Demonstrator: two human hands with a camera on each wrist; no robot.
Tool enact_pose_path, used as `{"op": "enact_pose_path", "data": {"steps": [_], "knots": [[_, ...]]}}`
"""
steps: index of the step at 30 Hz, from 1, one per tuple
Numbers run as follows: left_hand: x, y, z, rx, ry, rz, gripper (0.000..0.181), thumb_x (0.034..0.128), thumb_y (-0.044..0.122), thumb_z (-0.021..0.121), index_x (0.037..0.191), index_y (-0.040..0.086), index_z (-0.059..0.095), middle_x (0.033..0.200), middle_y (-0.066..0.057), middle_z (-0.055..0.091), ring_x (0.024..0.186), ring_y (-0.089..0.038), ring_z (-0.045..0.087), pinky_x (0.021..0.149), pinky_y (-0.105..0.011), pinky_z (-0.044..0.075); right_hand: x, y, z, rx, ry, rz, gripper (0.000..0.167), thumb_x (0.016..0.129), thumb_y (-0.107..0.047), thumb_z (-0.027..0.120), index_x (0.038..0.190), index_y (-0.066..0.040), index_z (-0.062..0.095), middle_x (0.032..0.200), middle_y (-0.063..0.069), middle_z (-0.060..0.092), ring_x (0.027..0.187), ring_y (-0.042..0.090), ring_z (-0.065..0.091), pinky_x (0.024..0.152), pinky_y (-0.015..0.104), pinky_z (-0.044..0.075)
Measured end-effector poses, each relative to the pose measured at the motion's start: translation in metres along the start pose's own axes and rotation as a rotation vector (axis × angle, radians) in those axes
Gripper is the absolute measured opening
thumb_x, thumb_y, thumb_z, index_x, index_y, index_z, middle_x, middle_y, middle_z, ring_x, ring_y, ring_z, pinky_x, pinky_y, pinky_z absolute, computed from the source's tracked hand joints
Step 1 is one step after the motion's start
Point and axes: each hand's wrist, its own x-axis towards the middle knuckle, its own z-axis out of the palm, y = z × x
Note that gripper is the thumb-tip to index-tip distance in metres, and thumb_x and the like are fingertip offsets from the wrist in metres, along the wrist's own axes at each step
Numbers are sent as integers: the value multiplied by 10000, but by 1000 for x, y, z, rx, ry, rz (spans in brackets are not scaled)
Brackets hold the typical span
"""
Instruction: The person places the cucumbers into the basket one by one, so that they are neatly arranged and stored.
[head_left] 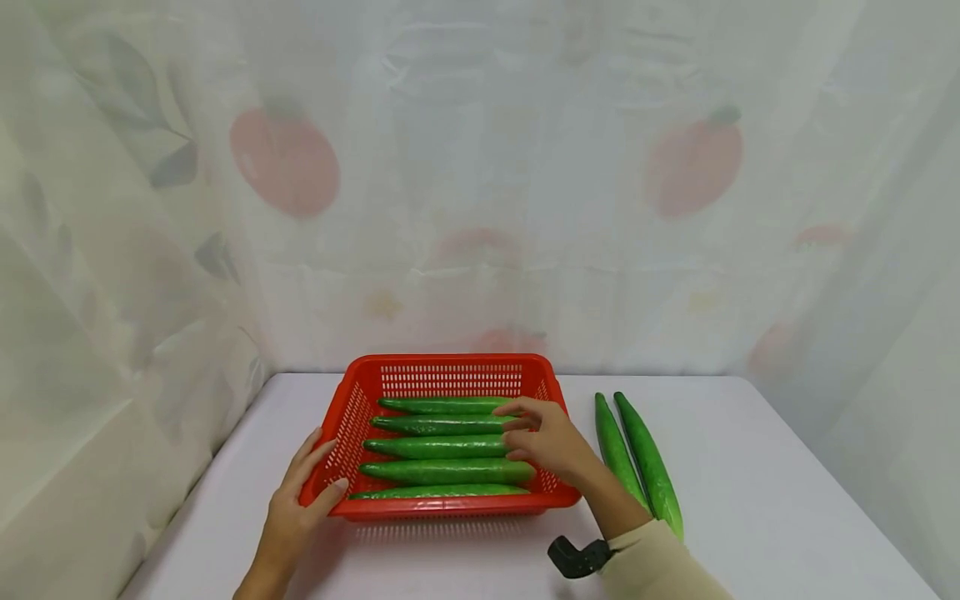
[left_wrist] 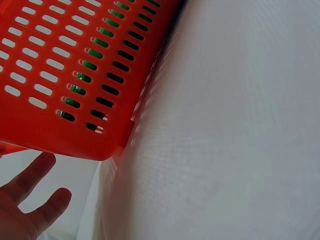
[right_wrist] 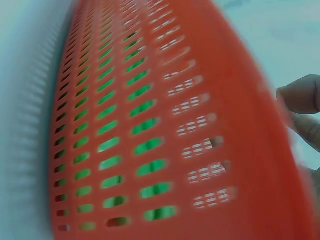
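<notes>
A red plastic basket point(head_left: 442, 505) with slotted walls stands on the table, several long green cucumbers point(head_left: 442, 472) lying side by side across it. My left hand point(head_left: 291, 510) rests at the basket's left front corner, fingers and thumb on the rim. The left wrist view has two fingertips point(left_wrist: 47, 159) beside the basket's edge. Over the basket's right part hovers my right hand point(head_left: 546, 437), its fingers loosely bent above the cucumbers' right ends, with nothing visible in them. Only a few blurred fingers point(right_wrist: 302, 95) show past the rim in the right wrist view.
Two more cucumbers point(head_left: 651, 458) lie lengthwise on the white table point(head_left: 765, 500) to the right of the basket, partly behind my right forearm. A pale curtain point(head_left: 480, 167) with fruit prints hangs behind the table and along its left side.
</notes>
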Motion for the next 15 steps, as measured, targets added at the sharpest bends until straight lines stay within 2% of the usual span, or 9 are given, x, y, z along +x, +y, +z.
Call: {"op": "enact_pose_path", "data": {"steps": [8, 15], "knots": [[0, 1, 0, 4, 8, 13, 500, 926, 174, 659, 1399, 119, 505, 1538, 37, 279, 1317, 19, 255, 894, -76, 323, -14, -20, -9, 34, 53, -55, 330, 911, -7, 623, 1232, -80, 608, 1182, 152, 596, 1073, 331, 585, 730, 471, 546], [0, 1, 0, -6, 2, 11, 500, 927, 168, 658, 1398, 105, 503, 1539, 31, 277, 1317, 15, 255, 894, -79, 325, -27, -34, -19, -4, 87, -122, 334, 908, -37, 647, 1236, -87, 601, 1148, 128, 610, 1018, 342, 614, 731, 448, 549]]}}
